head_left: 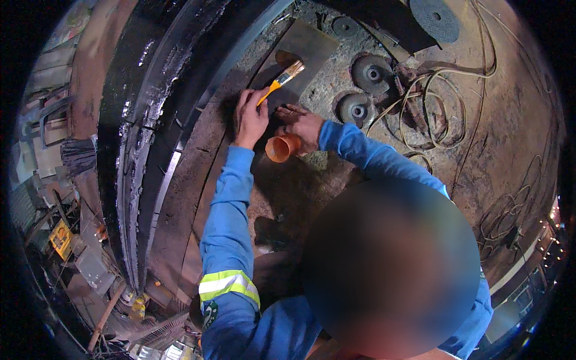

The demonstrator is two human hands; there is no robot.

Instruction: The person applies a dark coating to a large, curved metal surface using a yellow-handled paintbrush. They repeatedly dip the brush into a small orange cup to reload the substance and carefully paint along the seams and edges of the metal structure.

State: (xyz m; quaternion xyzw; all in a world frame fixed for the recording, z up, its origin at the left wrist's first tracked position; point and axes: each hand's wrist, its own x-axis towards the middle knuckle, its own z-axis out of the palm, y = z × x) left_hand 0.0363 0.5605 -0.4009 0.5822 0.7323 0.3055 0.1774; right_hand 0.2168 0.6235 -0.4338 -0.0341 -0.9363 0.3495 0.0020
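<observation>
My left hand (249, 120) is closed around the yellow handle of a paintbrush (282, 81). The brush points up and to the right, its bristles darkened, above a flat dark plate (309, 45). Just to the right, my right hand (305, 128) grips a small orange-brown cup (278, 150). The cup is tilted with its round mouth toward me; I cannot make out what is inside. Both hands are close together, with the brush tip apart from the cup.
Long black steel beams (129, 180) curve along the left. Worn abrasive discs (372, 73) lie beyond my right hand, beside a coiled cable (444, 111). A larger grey disc (435, 19) lies at the far right. Sparks (551, 234) show at the right rim. A blurred oval hides the lower right.
</observation>
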